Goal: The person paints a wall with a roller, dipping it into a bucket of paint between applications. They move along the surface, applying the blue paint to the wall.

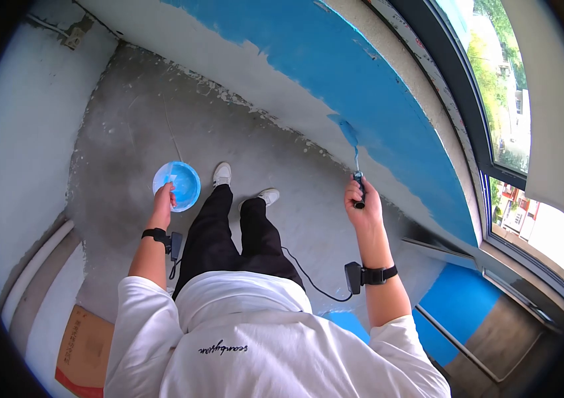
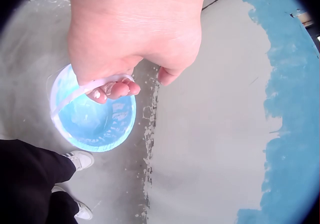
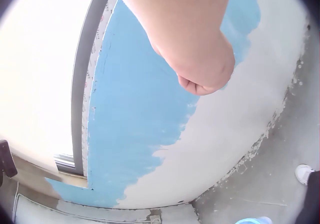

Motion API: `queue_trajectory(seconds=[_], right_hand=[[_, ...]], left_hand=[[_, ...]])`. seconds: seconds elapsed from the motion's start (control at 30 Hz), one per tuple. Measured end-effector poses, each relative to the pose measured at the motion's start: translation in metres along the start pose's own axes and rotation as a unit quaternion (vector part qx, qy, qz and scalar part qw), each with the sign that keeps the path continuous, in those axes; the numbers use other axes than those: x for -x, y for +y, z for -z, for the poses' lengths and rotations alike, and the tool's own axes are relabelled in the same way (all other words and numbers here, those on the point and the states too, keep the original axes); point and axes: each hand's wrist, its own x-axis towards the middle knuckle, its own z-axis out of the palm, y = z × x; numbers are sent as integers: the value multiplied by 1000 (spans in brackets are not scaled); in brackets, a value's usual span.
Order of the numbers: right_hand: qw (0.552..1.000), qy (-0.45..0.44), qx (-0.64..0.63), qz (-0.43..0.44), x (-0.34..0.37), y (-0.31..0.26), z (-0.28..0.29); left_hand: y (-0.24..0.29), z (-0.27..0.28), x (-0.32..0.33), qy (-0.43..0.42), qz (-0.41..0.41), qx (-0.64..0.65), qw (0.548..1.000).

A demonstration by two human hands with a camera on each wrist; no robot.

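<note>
My left hand (image 1: 163, 200) holds a paint bucket (image 1: 191, 188) by its white handle (image 2: 70, 102), fingers curled round it. Blue paint coats the inside of the bucket in the left wrist view, and a few fingertips carry white specks. On the other side, my right hand (image 1: 365, 207) grips the dark handle of a paint roller (image 1: 359, 178). Its blue roller head (image 1: 347, 132) lies against the wall at the lower border of the blue paint (image 1: 388, 109). In the right wrist view the curled right hand (image 3: 207, 68) hides nearly all of the roller.
Below the blue, a ragged strip of pale wall (image 1: 229, 56) runs down to the grey floor (image 1: 136, 113). A dark-framed window (image 1: 481, 126) stands above the wall on the right. White pipes (image 1: 33, 272) and a cardboard box (image 1: 84, 348) are at the left. A cable (image 1: 315, 285) hangs beside the right forearm.
</note>
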Motion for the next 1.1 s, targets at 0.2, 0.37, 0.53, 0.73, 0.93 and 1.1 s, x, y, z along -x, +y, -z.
queue_trajectory(seconds=[0.2,0.37,0.53,0.73,0.93,1.1], right_hand=[[999,-15,30,29,36,-6,6],[988,15,134,78,-10,-1,18],[975,40,185,118,-24,7,27],[992,-27,107,67,23,0,26],[998,-18,48,39,5,2,14],[999,-14,23,20,-18,5,16]], left_hand=[[0,-5,2,11,-5,0,1000],[0,-4,-2,-2,3,-3,1000],[5,-3,4,4,3,14,1000],[5,-4,0,8,3,-10,1000],[5,-5,-1,-2,2,-30,1000],[3,0,-1,-6,1,-19,1000]])
